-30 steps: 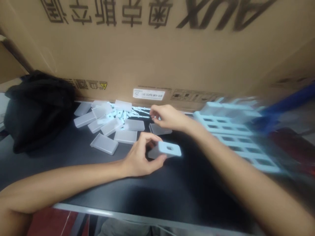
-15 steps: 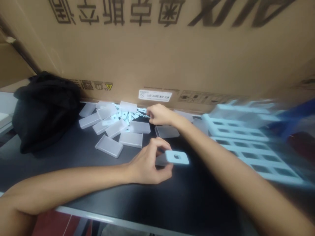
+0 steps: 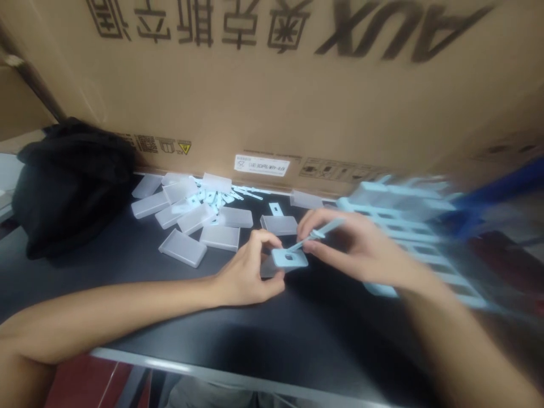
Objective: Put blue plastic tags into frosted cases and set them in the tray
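My left hand is closed round a small translucent plastic case, its light-blue end cap with a hole turned to the right. Between the thumb and fingers of my right hand is a thin light-blue plastic stick with a wider part along it. The stick's lower tip is at the cap's far edge; whether they touch I cannot tell. Behind my hands lies another translucent case, with a loose light-blue cap piece just beyond it.
Several translucent cases lie left of centre on the black table, around a pile of light-blue pieces. A light-blue rack stands at right. A black cloth bag sits at left. A large cardboard box walls off the back.
My right hand has come back from the pile of light-blue pieces to the case, bringing a light-blue stick. My left hand still holds the capped case.
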`<state>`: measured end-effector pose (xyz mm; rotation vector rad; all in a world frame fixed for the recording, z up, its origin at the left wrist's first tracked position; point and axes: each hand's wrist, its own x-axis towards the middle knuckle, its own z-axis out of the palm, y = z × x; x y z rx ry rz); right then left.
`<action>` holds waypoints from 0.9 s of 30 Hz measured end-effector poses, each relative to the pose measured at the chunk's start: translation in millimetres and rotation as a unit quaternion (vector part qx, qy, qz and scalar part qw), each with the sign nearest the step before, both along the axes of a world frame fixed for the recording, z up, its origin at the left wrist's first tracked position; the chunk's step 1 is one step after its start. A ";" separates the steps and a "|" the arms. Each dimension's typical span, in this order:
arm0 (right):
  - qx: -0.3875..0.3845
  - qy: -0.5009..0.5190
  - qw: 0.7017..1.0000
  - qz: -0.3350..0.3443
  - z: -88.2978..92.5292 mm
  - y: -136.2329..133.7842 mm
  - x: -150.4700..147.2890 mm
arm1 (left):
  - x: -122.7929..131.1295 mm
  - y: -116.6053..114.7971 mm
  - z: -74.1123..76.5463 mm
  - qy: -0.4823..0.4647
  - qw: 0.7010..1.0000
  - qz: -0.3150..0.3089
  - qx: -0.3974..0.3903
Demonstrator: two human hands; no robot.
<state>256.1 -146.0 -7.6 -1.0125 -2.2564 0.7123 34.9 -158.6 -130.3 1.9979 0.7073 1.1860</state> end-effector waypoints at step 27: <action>0.108 -0.071 0.963 -0.235 -30.0 -15.7 -4.5 | 1.7 2.4 2.1 -0.029 0.993 0.038 0.103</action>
